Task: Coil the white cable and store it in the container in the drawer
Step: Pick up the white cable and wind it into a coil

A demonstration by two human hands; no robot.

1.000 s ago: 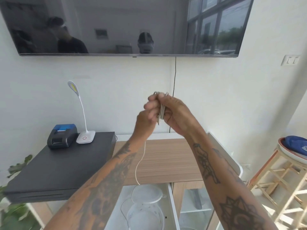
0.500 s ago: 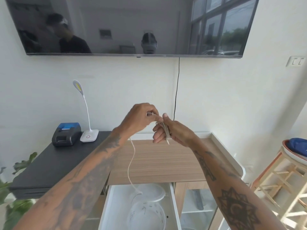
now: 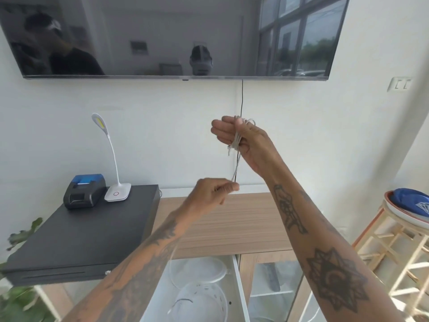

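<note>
Several loops of the white cable are wound around my right hand, which is raised in front of the wall with its fingers out to the left. One strand runs down from the coil to my left hand, which pinches it lower down. The loose tail hangs on past my left forearm into the open white drawer. In the drawer stands a round clear container, with its round lid lying just behind it.
A wood-topped cabinet stands against the wall. On its left lies a black cash drawer with a small receipt printer and a white desk lamp. A television hangs above. A wooden stool is at right.
My right hand has risen with the coil while my left hand has dropped below it, drawing a strand taut between them. The view tilted slightly.
</note>
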